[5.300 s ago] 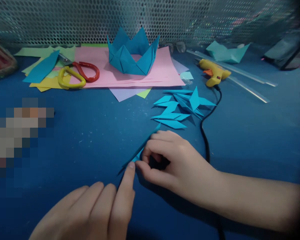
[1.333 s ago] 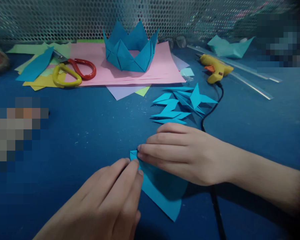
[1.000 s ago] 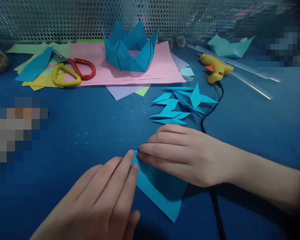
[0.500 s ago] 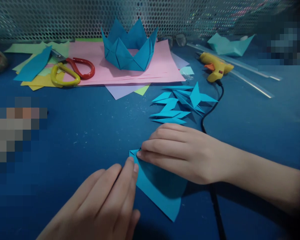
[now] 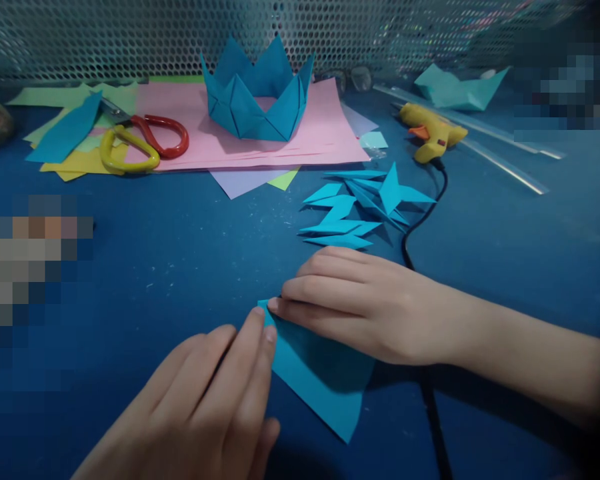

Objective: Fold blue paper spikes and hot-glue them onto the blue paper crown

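A sheet of blue paper [image 5: 325,393] lies on the table, one corner pointing toward me and a small folded corner at its upper left. My left hand [image 5: 220,393] presses its fingertips on that folded corner, fingers closed together. Across the upper part of the sheet rests my right hand [image 5: 360,307], its fingers together and their tips pinning the same corner, almost touching the left fingertips. The right hand hides the sheet's top edge. Just beyond it lie several folded blue paper pieces [image 5: 337,217] in a loose pile.
A folded blue paper crown [image 5: 260,110] stands on pink paper sheets [image 5: 175,127]. Scissors [image 5: 143,140] lie to its left. At right are a yellow glue gun [image 5: 427,130], clear glue sticks [image 5: 510,170] and a pale folded paper [image 5: 460,90]. The gun's black cord [image 5: 433,420] passes under my right arm.
My left fingertips have slid slightly up toward the paper's corner, and the right fingertips have shifted a little left. The sheet stays in place.
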`<state>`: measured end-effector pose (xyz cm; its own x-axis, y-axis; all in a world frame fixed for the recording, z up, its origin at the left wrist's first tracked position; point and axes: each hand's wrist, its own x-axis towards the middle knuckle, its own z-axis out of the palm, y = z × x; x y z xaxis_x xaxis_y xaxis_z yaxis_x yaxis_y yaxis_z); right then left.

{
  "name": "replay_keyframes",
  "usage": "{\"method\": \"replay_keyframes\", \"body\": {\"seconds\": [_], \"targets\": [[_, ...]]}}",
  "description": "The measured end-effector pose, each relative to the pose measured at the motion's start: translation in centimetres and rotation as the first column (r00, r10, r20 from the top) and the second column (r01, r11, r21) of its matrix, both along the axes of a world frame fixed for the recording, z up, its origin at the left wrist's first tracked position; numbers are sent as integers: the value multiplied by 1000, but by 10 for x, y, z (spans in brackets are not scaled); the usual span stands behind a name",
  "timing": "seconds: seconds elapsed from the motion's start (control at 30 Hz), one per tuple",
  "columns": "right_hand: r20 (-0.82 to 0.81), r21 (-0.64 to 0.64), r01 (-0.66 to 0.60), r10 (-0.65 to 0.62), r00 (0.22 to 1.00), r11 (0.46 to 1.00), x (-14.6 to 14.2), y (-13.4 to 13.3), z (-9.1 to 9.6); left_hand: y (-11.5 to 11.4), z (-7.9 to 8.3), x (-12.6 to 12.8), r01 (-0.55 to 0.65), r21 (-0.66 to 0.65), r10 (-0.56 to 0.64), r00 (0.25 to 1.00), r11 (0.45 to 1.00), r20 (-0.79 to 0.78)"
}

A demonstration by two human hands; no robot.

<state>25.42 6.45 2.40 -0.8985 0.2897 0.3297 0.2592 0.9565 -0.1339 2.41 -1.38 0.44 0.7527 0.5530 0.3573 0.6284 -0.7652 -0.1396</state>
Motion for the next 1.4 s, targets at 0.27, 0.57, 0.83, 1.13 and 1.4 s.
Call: {"method": "replay_keyframes", "body": {"seconds": [0.27,0.57,0.83,1.13,1.4], "targets": [[40,29,-36,35,999,999,4,4,3,1,-1,-2,-46,-95,48,999,994,20],[-21,7,-31,31,999,999,6,4,4,8,3,-1,-42,-142,44,999,989,16],[7,60,-55,54,998,997,5,3,5,11,2,-1,-17,-172,22,999,985,27],[-37,8,2,-2,999,1000,4,-1,8,16,4,-1,2,-159,7,998,987,56],[-131,52,316,-308,942,947,-2,-2,-2,12,5,-1,5,-88,0,999,996,52]]}}
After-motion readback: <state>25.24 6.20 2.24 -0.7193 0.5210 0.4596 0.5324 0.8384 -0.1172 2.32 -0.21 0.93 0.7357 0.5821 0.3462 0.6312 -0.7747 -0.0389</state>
